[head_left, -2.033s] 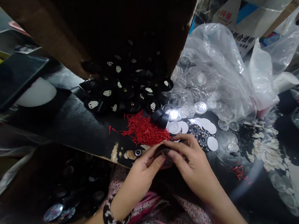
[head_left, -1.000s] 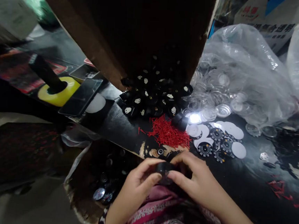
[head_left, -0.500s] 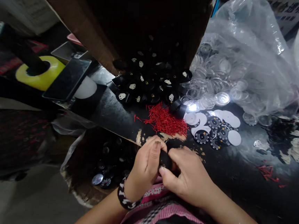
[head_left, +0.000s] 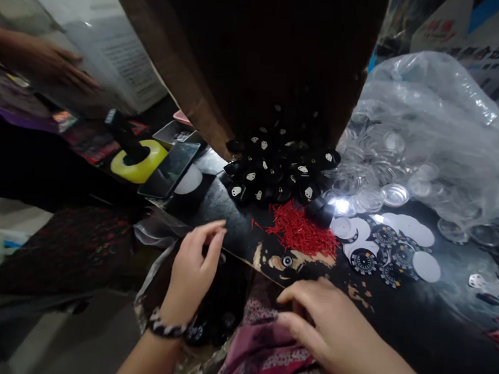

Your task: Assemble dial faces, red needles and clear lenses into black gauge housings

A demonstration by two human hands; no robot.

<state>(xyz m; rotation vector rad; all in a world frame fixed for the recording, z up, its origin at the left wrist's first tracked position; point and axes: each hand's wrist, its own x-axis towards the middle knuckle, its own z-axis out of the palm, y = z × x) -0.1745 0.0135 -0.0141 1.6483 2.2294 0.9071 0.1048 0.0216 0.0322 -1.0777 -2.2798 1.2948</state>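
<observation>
My left hand point(head_left: 194, 266) is over the near edge of the workbench, above a container point(head_left: 144, 294) of dark round pieces. Its thumb and forefinger stand apart, and nothing shows between them. My right hand point(head_left: 323, 318) hovers at the bench's front edge, fingers loosely curled and thumb apart, with nothing visible in it. Between the hands, a small dark round part with a pale ring point(head_left: 287, 261) lies on the worn edge. Beyond it is a heap of small red plastic pieces point(head_left: 300, 229). Black round cases point(head_left: 272, 177) with whitish metal tabs are piled behind.
Printed black dials point(head_left: 363, 261) and white discs point(head_left: 426, 266) lie right of the red heap. Clear round covers point(head_left: 376, 186) spill from a plastic bag point(head_left: 438, 128). A large cardboard box point(head_left: 197, 83) rises behind. At left are a phone point(head_left: 170, 171), yellow tape point(head_left: 140, 168) and another person's hand point(head_left: 54, 65).
My hands have parted; the dark round piece they gripped together is gone from them. My left hand moved left over the container. The view swung left, bringing another person's hand into sight.
</observation>
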